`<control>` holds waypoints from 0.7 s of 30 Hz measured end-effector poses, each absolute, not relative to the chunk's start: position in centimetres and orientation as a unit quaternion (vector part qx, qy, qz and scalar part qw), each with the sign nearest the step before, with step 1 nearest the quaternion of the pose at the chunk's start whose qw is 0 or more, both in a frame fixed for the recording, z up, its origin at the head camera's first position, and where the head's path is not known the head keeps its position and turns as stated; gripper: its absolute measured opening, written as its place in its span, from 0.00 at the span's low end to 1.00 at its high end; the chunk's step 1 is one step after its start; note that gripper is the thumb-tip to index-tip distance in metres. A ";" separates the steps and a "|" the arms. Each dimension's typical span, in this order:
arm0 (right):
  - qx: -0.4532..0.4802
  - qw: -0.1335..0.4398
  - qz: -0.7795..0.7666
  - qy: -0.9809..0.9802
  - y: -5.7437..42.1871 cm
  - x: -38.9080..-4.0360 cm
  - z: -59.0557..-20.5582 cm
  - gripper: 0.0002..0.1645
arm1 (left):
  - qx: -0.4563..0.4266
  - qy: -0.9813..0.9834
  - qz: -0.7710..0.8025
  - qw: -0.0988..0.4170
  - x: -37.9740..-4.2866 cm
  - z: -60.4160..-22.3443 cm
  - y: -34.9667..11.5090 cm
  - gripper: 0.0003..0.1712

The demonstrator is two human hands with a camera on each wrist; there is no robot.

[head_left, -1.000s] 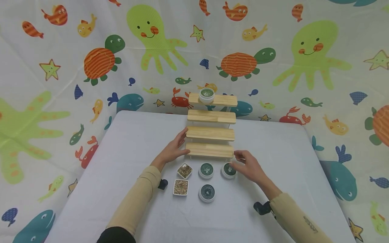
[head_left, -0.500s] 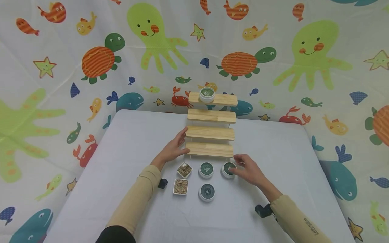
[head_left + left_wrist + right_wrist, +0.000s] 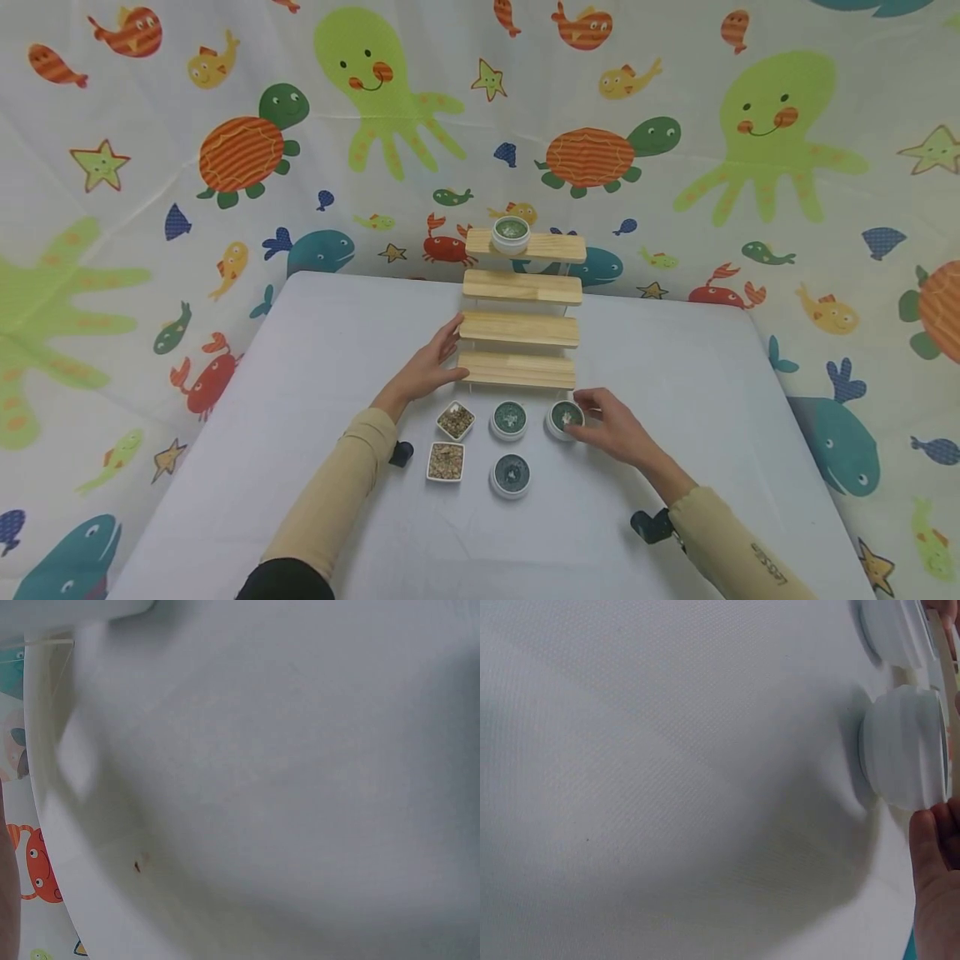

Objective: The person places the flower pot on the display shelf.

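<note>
- Left hand (image 3: pixel 422 372) is spread wide at the left side of the stand (image 3: pixel 521 287), thumb touching the lowest shelf (image 3: pixel 517 371), fingertips beside the next one up.
- Right hand (image 3: pixel 615 425) has its fingers loosely bent in a narrow gap, touching the right side of the right jar (image 3: pixel 561 417); whether it pinches the jar, I cannot tell.
- Right jar: on the table, just before the stand's right end, upright, round mouth up; seen from above, it has no long axis.
- Stand: tiers climb away from the person; each shelf's long axis runs left to right.
- Progress, as I judge it: early. One piece is up: the top jar (image 3: pixel 511 236), upright, left of centre on the highest shelf.
- Left off the stand: the right jar, middle jar (image 3: pixel 509 421), near jar (image 3: pixel 511 477), and two square dishes, the back dish (image 3: pixel 455 421) turned cornerwise, the front dish (image 3: pixel 446 462) nearly square to the person.
- Outermost: white table (image 3: pixel 337 350), sea-animal cloth (image 3: pixel 450 50) behind.
</note>
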State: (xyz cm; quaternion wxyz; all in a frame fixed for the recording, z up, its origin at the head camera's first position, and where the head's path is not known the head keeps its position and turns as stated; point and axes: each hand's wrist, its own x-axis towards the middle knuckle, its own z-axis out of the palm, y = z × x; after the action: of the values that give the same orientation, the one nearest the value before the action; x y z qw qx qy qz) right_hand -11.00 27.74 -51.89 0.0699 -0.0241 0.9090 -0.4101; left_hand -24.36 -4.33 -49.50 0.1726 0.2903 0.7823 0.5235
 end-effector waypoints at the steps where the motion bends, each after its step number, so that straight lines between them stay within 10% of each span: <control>1: -0.030 0.068 -0.411 0.909 27.8 -11.0 -51.9 0.38 | 0.290 0.782 0.524 0.172 -24.4 -49.5 -4.3 0.55; 21: -0.036 0.079 -0.399 0.913 27.7 -10.7 -53.1 0.42 | 0.287 0.787 0.518 0.173 -24.3 -49.6 -4.4 0.54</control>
State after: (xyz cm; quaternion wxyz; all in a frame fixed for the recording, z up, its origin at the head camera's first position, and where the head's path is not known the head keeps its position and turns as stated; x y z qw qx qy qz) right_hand -10.66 27.66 -53.15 0.0788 -0.0355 0.9129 -0.3989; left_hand -24.33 -4.41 -49.63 0.1735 0.2874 0.7871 0.5175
